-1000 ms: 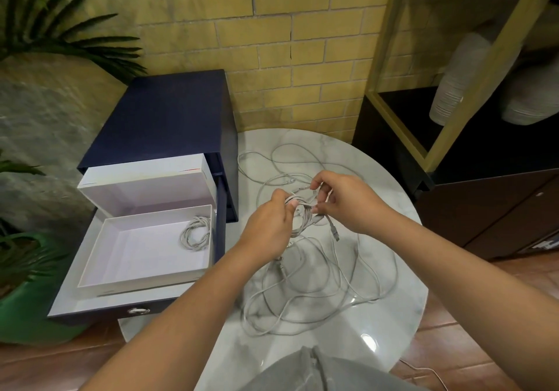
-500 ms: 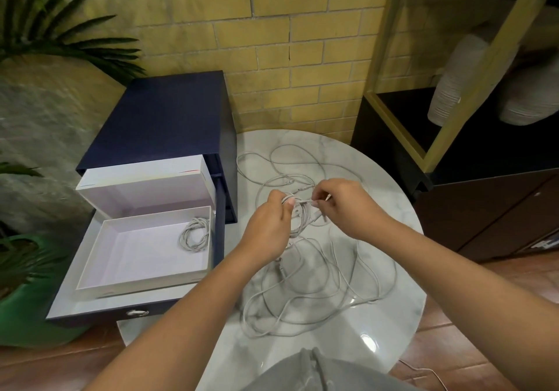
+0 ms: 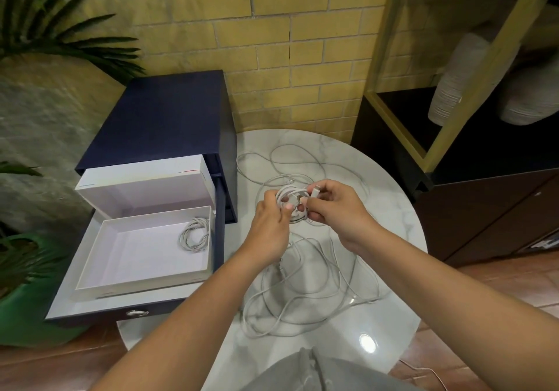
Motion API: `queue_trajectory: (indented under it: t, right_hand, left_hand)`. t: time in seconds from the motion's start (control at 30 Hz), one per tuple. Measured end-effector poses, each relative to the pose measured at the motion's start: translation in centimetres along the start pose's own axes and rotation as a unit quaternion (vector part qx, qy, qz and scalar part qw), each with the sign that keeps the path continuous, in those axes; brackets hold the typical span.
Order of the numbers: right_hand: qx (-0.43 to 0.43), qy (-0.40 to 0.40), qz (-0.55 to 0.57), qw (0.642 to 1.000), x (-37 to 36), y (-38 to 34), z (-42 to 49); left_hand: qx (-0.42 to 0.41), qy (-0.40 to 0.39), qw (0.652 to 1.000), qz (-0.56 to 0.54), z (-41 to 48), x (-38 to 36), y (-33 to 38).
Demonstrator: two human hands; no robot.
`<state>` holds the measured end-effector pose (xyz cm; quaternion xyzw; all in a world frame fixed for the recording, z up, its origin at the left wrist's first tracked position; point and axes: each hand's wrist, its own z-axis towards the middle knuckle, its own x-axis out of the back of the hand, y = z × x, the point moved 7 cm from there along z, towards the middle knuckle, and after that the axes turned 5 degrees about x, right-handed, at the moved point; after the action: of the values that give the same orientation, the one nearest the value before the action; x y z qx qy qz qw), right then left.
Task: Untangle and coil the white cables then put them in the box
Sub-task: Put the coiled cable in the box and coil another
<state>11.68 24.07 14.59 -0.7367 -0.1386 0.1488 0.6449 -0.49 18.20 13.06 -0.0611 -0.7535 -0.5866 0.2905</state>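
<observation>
Marble table, navy cabinet, brick wall

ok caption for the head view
Left hand and right hand coil a white cable; another coil lies in the box.

No text, label, brand or number can be read. The lid of the box, on the left, bears a thin red stroke near its far right corner and a faint blue one on its left edge, neither legible as a sign. Small marks on the box's near wall are too blurred to read.
</observation>
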Motion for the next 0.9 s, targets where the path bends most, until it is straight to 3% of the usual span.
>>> queue_trajectory:
  t: [0.07,0.2,0.4,0.6,0.77,0.9]
  right_hand:
    - [0.006,-0.002,0.005,1.000,-0.1,0.1,-0.1]
    - [0.013,0.007,0.011,1.000,-0.2,0.2,0.0]
    - [0.009,0.014,0.009,1.000,0.4,0.2,0.4]
    - [-0.013,-0.024,0.012,1.000,-0.3,0.8,0.2]
    - [-0.035,-0.165,-0.100,0.981,-1.7,0.1,-0.7]
    - [-0.004,-0.176,-0.148,0.973,-2.6,-0.9,-0.6]
  left_hand:
    - [0.029,-0.001,0.999,-0.022,0.1,0.3,-0.2]
    - [0.050,0.079,0.990,-0.109,-0.2,1.7,-0.3]
    - [-0.003,0.115,0.980,-0.162,-1.2,2.3,0.8]
    - [-0.035,0.047,0.986,-0.154,-1.3,2.1,2.2]
    - [-0.035,0.044,0.997,-0.056,-1.0,3.8,1.5]
    - [-0.045,-0.024,0.999,-0.011,-1.0,3.9,0.9]
